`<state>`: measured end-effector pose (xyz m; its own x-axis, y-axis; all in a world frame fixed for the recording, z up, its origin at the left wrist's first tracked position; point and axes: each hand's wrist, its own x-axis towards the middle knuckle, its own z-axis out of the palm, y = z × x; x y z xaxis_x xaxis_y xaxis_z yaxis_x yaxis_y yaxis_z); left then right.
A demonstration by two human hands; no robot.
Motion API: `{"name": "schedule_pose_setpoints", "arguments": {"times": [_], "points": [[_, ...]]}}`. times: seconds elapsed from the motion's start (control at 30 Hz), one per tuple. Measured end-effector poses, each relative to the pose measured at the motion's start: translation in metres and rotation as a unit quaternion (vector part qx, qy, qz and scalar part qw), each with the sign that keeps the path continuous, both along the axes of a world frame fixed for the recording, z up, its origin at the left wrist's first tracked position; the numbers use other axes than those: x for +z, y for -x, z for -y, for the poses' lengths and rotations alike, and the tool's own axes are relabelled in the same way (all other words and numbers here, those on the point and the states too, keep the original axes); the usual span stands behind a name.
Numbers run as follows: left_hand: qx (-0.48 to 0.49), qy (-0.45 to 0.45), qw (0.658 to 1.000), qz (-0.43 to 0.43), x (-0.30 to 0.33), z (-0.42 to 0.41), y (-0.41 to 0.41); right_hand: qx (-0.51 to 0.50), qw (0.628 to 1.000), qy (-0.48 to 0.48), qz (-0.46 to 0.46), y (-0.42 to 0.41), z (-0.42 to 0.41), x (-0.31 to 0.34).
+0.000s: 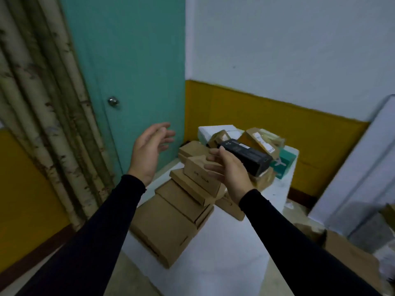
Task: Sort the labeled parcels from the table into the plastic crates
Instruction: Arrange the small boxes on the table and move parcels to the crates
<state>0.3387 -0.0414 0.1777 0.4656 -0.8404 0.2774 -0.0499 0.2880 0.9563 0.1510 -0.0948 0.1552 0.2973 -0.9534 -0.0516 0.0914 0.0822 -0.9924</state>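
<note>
While both arms in black sleeves reach forward from the bottom edge of the head view, the left hand (150,149) is raised in the air in front of the teal door (132,60), with the palm turned to the right and the fingers spread and relaxed; it holds nothing and touches nothing. The right hand (229,170) is at about 3 o'clock from it, over the pile of parcels. Its fingers are loosely curved and lie close to the near end of a black box (248,159), but the picture is blurred and I cannot tell whether they grip the box or only reach to it.

The black box lies tilted on top of the pile, on the far part of the white counter (215,253). At 9 o'clock from the right hand is a small brown parcel (197,170), the top one of a stack of flat brown parcels (168,218) that steps down toward the near left edge of the counter. At 3 o'clock from the black box is a teal box (283,165), half hidden. More brown parcels behind have labels (261,141), not readable. No crate can be made out in this view.
</note>
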Motion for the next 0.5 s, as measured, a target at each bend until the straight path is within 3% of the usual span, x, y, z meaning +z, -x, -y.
{"name": "schedule_pose_setpoints", "arguments": {"times": [0.2,0.5], "points": [[0.196,-0.046,0.979,-0.025,-0.020,-0.001,0.029,0.176,0.984,-0.027,0.003,0.000,0.057,-0.018],[0.349,-0.162,0.921,-0.060,-0.060,-0.054,0.077,0.361,0.931,-0.047,-0.035,-0.015,0.059,-0.044]]}}
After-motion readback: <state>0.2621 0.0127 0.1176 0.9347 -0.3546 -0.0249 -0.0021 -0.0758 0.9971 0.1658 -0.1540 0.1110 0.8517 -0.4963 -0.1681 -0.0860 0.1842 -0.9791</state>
